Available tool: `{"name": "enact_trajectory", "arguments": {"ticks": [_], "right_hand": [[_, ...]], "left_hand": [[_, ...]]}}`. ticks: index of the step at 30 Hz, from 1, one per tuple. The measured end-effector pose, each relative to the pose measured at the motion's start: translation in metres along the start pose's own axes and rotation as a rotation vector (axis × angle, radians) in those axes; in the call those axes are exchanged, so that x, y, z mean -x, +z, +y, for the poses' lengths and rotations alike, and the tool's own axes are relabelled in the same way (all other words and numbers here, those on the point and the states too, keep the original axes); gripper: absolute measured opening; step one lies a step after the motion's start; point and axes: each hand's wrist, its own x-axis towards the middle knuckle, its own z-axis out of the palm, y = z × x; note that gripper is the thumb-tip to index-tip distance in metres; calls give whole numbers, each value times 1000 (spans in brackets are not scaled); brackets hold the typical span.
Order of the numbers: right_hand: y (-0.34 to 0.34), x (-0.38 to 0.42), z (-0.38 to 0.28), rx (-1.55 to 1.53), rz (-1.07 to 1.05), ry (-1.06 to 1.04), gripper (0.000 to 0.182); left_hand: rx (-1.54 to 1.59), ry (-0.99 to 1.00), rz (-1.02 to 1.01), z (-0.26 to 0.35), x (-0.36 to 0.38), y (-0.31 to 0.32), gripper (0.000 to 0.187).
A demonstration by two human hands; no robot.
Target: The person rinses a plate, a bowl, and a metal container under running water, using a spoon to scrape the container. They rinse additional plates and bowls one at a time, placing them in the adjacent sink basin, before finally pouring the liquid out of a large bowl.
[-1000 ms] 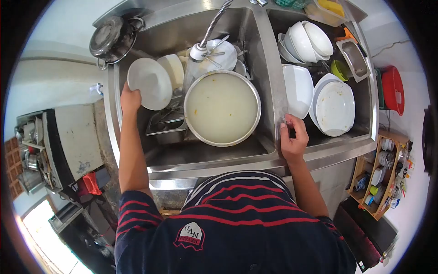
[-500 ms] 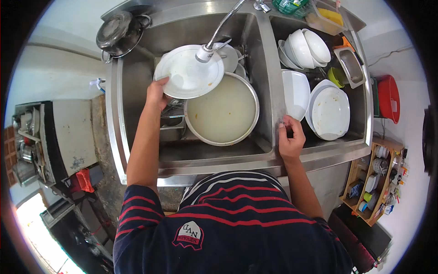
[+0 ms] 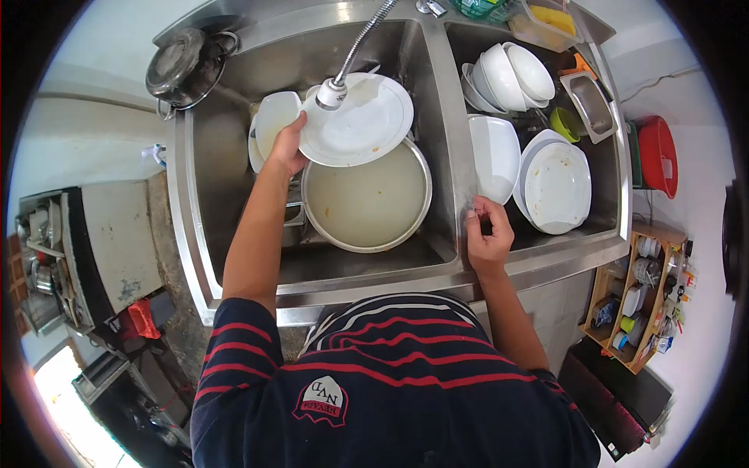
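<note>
My left hand (image 3: 289, 148) grips the left rim of a white plate (image 3: 367, 129) with small food specks on it. The plate is held under the faucet head (image 3: 331, 95), over a large round pot (image 3: 368, 199) full of cloudy water in the left basin. Behind my left hand, another white dish (image 3: 275, 117) lies in the basin. My right hand (image 3: 489, 234) is at the divider between the basins, thumb and fingers pinched together. What they hold, if anything, is too small to make out. Just beyond it, a white rectangular dish (image 3: 495, 160) rests in the right basin.
Soiled white plates (image 3: 557, 187) and stacked white bowls (image 3: 511, 78) fill the right basin, with a green bowl (image 3: 567, 123) and a metal tray (image 3: 591, 107). A dark pot (image 3: 183, 70) stands on the left corner. A plastic container (image 3: 542, 27) sits at the back right.
My left hand has moved the white plate to the right, uncovering a white dish behind it. My right hand stays at the divider. The whole view has shifted slightly.
</note>
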Motion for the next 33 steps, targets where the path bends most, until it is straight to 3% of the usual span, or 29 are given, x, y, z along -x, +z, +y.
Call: {"name": "enact_trajectory", "arguments": {"ticks": [4,10,12,18,28,33], "right_hand": [[1,1,1,19,-3,7,22],[2,1,0,2,7,10,22],[2,1,2,0,18,12,22],[3,1,2,-10,19,-15,22],[2,2,2,-10,9,-1,22],[5,0,-7,131,0,-174,23]], "left_hand": [[-13,-43,-19,-4,0,2,51],[-67,163,-8,-8,-10,-2,54],[-29,255,105,-7,-7,2,53],[27,370,137,-7,1,0,58],[0,421,312,-2,42,-11,51],[-70,739,372,-16,37,-26,48]]}}
